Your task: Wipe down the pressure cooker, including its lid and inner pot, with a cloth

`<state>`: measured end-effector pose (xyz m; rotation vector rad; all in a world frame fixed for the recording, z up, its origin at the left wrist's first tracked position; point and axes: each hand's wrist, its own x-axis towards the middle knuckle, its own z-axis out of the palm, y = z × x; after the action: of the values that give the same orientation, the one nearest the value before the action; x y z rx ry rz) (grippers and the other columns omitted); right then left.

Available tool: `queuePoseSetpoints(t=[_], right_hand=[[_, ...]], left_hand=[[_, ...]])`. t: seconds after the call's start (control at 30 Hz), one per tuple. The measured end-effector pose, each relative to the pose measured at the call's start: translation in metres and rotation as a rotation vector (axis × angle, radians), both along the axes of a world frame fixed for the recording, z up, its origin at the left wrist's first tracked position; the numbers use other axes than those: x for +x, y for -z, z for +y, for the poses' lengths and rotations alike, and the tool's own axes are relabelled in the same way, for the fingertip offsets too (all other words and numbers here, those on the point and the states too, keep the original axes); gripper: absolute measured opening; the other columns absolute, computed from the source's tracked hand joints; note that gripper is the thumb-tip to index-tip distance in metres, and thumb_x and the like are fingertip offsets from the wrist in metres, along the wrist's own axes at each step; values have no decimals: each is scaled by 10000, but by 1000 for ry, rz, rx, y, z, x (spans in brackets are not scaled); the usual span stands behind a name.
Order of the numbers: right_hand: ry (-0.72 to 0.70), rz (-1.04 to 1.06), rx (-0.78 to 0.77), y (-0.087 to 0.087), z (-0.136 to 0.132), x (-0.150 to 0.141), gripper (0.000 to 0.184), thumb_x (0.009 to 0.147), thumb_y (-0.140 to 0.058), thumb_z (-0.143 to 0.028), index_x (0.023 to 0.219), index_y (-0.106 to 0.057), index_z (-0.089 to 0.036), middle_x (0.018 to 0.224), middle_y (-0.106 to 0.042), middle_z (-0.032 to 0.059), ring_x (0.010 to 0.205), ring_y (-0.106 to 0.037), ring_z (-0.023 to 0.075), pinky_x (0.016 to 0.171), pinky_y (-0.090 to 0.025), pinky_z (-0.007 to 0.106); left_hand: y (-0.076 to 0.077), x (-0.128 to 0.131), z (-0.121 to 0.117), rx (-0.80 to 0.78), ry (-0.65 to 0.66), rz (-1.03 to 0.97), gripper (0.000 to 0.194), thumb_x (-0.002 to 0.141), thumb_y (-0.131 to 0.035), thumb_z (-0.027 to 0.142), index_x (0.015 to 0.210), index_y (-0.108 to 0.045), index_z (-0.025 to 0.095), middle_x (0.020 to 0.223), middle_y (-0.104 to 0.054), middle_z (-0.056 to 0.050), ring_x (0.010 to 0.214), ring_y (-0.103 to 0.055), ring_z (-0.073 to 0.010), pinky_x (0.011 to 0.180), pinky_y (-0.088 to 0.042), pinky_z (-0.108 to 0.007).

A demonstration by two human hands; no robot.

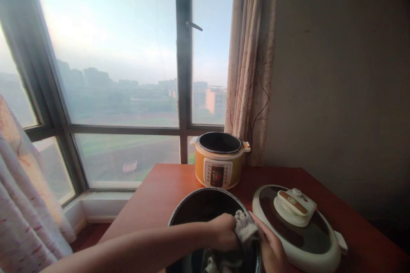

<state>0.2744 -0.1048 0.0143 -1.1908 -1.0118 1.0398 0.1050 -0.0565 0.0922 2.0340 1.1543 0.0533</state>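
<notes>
A dark inner pot [192, 209] stands at the near edge of a red-brown table [153, 200]. My left hand [222, 232] reaches into it from the left, fingers closed on a grey-white cloth [245, 228] pressed against the pot's inside. My right hand [272, 249] wraps the pot's right rim and wall, holding it. Behind the pot stands an orange electric cooker body [219, 166], open and without its lid. The cooker's white lid [301, 226] lies flat on the table just right of my right hand.
A large window [121, 72] fills the wall behind the table, with a curtain [250, 76] at its right and another [22, 196] at the near left. A plain wall [339, 76] bounds the table on the right. A sill [96, 204] runs below the window.
</notes>
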Motion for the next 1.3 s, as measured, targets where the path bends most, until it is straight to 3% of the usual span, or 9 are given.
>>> queuePoseSetpoints(t=[0.13, 0.27, 0.4, 0.53, 0.63, 0.7, 0.83, 1.1, 1.3], right_hand=[[33, -25, 45, -10, 5, -10, 678, 715, -673, -760, 1071, -804, -197, 1201, -736, 155, 1223, -628, 380, 1093, -450, 490], [26, -34, 76, -14, 12, -15, 580, 752, -686, -661, 1074, -801, -192, 1197, -739, 149, 1182, -653, 363, 1078, -462, 488], [80, 37, 83, -18, 23, -17, 542, 694, -729, -598, 1010, -806, -164, 1135, -759, 159, 1096, -692, 361, 990, -527, 455], [108, 72, 58, -24, 40, -10, 634, 674, -757, -584, 1122, -757, -134, 1046, -779, 144, 965, -729, 325, 831, -573, 396], [22, 56, 55, -30, 51, -3, 663, 709, -754, -577, 1184, -717, -116, 825, -784, 93, 766, -731, 279, 709, -563, 364], [-21, 39, 68, -34, 57, -1, 637, 711, -754, -579, 1150, -725, -118, 750, -769, 74, 730, -726, 280, 687, -558, 367], [28, -35, 86, -38, 60, -2, 548, 713, -729, -613, 1017, -762, -157, 811, -784, 90, 813, -739, 311, 741, -567, 395], [231, -103, 28, -19, 14, -5, 617, 726, -655, -711, 1037, -761, -189, 1042, -784, 125, 1005, -723, 345, 887, -555, 407], [200, 43, -21, -8, -10, -5, 713, 651, -706, -761, 1072, -762, -188, 1086, -777, 136, 1084, -698, 387, 856, -592, 419]], left_hand=[[0, -3, 7, -151, -453, -233, 205, 638, -605, 153, 825, -690, 156, 812, -690, -30, 762, -649, -202, 610, -498, -253], [2, 3, 3, -40, -432, -205, 317, 685, -603, 159, 982, -712, 145, 964, -748, -89, 923, -693, -256, 721, -532, -290], [-5, 11, -10, 179, -111, 136, 381, 641, -644, 198, 1010, -732, 164, 1030, -761, -146, 982, -717, -334, 768, -537, -348], [-20, 0, -14, 320, 416, 457, 415, 617, -685, 198, 1023, -741, 132, 924, -767, -179, 838, -734, -362, 656, -540, -377], [-29, -19, -9, 370, 760, 494, 297, 671, -689, 227, 960, -744, 186, 888, -768, -146, 788, -723, -346, 625, -516, -387], [-33, -29, -5, 372, 807, 460, 110, 694, -690, 249, 799, -720, 237, 750, -743, -87, 701, -703, -313, 592, -486, -371], [-31, -37, -3, 418, 734, 429, 58, 707, -713, 290, 706, -661, 264, 611, -658, -10, 630, -676, -252, 534, -416, -314], [-28, -34, -8, 405, 682, 483, 373, 669, -711, 237, 1042, -718, 247, 921, -766, -92, 796, -719, -309, 618, -492, -345], [-23, -11, -10, 23, 144, 153, 160, 654, -660, 217, 812, -680, 200, 653, -588, 22, 574, -547, -147, 494, -398, -226]])
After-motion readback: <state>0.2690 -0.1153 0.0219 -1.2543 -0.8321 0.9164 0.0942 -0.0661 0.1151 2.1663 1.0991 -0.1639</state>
